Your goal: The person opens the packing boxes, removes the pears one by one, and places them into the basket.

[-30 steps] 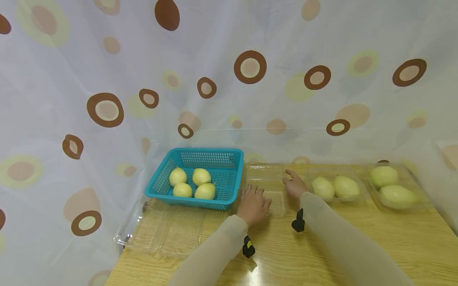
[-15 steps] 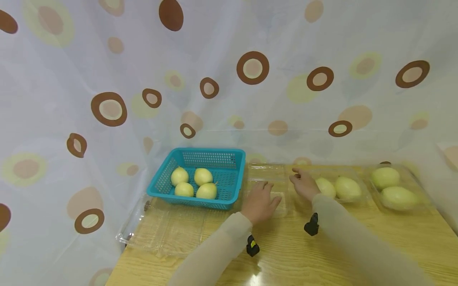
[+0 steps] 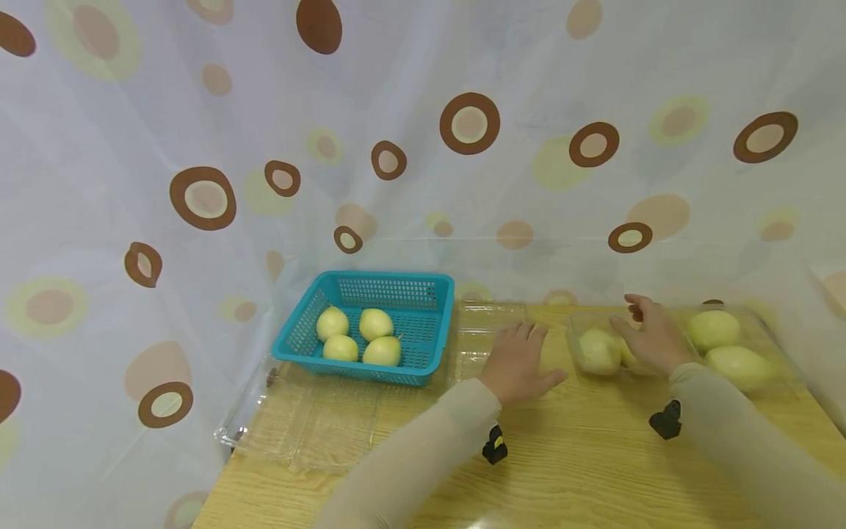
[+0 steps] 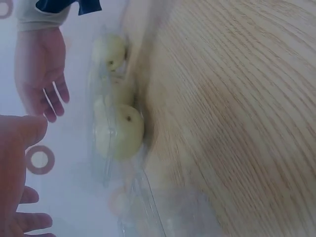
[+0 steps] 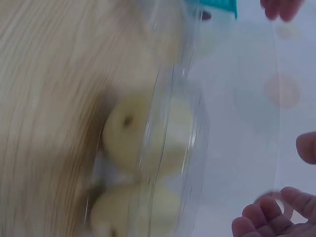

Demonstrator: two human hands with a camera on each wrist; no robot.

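My left hand (image 3: 518, 367) is spread above the table beside an open clear plastic container (image 3: 492, 316), holding nothing. Over the middle clear container (image 3: 578, 323) is my right hand (image 3: 654, 338), its fingers loosely bent and grasping nothing. Two pale yellow-green pears sit in that container; one pear (image 3: 599, 351) shows plainly and my right hand partly covers the other. Another clear container (image 3: 786, 360) farther right holds two pears, with one pear (image 3: 736, 365) in front. The left wrist view shows several pears (image 4: 126, 131) through clear plastic.
A blue plastic basket (image 3: 291, 353) with several pears (image 3: 375, 325) stands on the left. In front of it lies another open clear container (image 3: 330, 433) on the wooden table (image 3: 562, 470). A dotted curtain (image 3: 410, 191) hangs behind the table.
Both hands have moved right. The right hand has gone from beside the open container to above the middle container with pears. My left hand has left the open container's near part.
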